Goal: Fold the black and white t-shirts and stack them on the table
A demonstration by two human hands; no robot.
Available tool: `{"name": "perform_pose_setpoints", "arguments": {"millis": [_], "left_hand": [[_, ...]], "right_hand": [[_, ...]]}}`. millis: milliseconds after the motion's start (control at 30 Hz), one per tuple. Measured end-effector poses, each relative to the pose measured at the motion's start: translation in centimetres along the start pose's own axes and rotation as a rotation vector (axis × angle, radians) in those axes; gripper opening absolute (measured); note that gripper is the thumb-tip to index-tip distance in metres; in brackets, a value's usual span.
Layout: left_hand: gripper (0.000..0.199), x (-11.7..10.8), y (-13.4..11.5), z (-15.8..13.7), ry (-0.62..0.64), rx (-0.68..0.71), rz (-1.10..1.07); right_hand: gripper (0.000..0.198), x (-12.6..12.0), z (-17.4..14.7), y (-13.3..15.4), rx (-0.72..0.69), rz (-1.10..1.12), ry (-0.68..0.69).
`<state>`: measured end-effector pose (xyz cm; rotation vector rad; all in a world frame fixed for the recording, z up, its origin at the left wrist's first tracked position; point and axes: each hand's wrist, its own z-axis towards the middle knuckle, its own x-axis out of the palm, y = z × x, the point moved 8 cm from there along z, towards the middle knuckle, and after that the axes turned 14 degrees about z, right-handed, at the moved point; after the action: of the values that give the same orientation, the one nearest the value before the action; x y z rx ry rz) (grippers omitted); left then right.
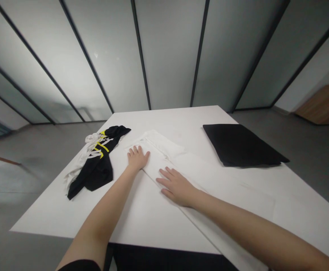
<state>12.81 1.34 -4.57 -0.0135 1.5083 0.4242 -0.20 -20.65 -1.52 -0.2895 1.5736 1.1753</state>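
Note:
A white garment (164,145), probably trousers by its long shape, is spread across the table from the middle toward the near right, where part of it hangs past the front edge. My left hand (138,157) lies flat on its upper left end with fingers spread. Farther right and nearer to me, my right hand (177,187) rests palm down along its near edge, fingers apart. Neither hand grips anything. The right forearm covers some of the cloth. White on white makes parts of its outline hard to make out.
A crumpled black, white and yellow garment (99,165) lies on the left side of the white table (164,229). At the right sits a flat black folded cloth or sheet (242,145), one corner near the table's right edge. Frosted glass panels (170,56) stand behind the table.

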Motion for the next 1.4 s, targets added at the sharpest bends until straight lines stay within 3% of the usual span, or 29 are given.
{"name": "perform_pose_setpoints", "arguments": {"millis": [100,267,500,600,733,800,1000,1100,1200,1400], "left_hand": [[0.087,0.6,1.9,2.9,0.002,-0.043,-0.030],[0.089,1.5,3.0,6.0,0.049,-0.078,-0.064],[0.081,1.2,3.3,7.0,-0.014,0.057,-0.106],[0.077,0.6,3.9,6.7,-0.079,0.024,-0.156],[0.070,-1.1,4.5,4.9,-0.243,-0.099,-0.207],[0.065,-1.6,3.9,3.2,-0.264,-0.101,-0.206],[0.066,-1.8,-2.3,-6.2,-0.183,0.180,-0.091],[0.077,-1.1,-4.2,-9.6,-0.088,0.227,-0.050],[0.082,-0.7,-4.9,-10.3,-0.029,0.245,-0.028],[0.085,-0.8,-4.6,-7.8,-0.023,0.328,-0.006]], "right_hand": [[0.062,1.7,0.0,-1.3,0.036,0.026,0.048],[0.061,1.7,-0.7,-1.6,0.054,0.043,0.082],[0.056,1.4,-1.0,-1.8,0.055,0.069,0.046],[0.053,1.4,-0.9,-2.0,0.036,0.083,0.007],[0.049,0.8,-0.5,-2.3,0.028,0.116,-0.104],[0.048,0.0,-0.2,-2.7,0.047,0.112,-0.175],[0.059,-2.7,1.6,-5.5,0.156,-0.025,-0.157],[0.068,-3.5,2.9,-7.3,0.158,-0.075,-0.114],[0.071,-2.9,3.8,-8.2,0.125,-0.088,-0.032],[0.072,-1.9,4.7,-8.8,0.203,-0.106,0.004]]}}
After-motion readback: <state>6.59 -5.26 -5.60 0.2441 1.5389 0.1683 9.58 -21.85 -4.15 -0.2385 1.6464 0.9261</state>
